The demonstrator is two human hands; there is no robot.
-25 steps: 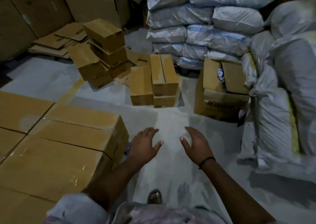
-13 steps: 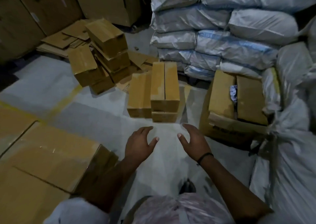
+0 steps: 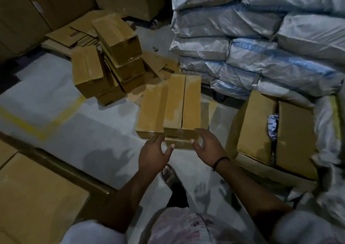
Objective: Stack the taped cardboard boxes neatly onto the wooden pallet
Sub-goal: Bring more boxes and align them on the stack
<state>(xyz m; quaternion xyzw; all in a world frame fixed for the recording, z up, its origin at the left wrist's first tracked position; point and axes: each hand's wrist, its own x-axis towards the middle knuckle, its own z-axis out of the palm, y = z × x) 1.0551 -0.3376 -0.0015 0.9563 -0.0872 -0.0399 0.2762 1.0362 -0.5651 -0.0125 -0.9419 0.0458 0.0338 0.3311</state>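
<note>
The grey floor (image 3: 93, 124), marked with yellow tape (image 3: 63, 116), bears a group of taped boxes (image 3: 182, 102), a tumbled box pile (image 3: 115, 38), flattened cardboard (image 3: 63, 37) and an open carton (image 3: 255, 124)

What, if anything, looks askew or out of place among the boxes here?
The far-left pile of boxes leans haphazardly, tilted against each other over flattened cardboard. The large carton at right sits open, contents showing.

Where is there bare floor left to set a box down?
Bare floor lies between the yellow floor line, the tumbled box pile and the big cartons lower left. A narrow strip separates the stacked boxes from the open carton. Sacks crowd the right.
</note>
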